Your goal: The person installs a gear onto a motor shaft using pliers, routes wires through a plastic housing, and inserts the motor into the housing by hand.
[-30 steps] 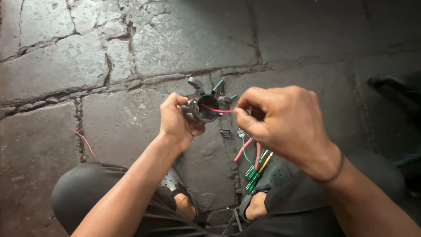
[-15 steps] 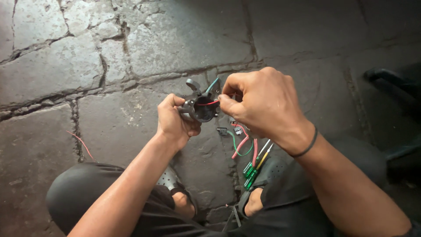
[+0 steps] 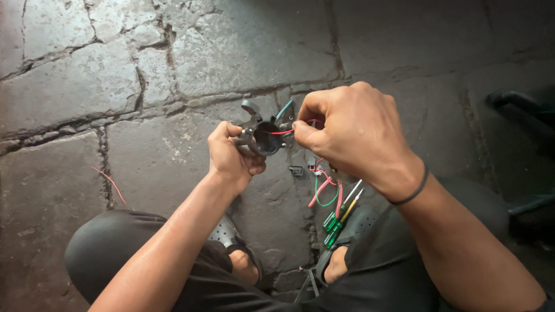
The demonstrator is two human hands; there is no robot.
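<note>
My left hand grips a small grey round housing with a dark hollow middle and projecting tabs, held above the stone floor. My right hand pinches a thin red wire that runs into the housing's hollow. A teal wire sticks up behind the housing, partly hidden by my right fingers. Both hands meet at the housing, thumbs and forefingers close together.
On the stone floor below my hands lie pink and green wires, a small black part and green-handled screwdrivers. A loose red wire lies at left. Dark furniture legs stand at right. My knees and sandalled feet fill the bottom.
My right hand has shifted left and closer to the housing, shortening the visible red wire. My left hand keeps the same grip on the housing.
</note>
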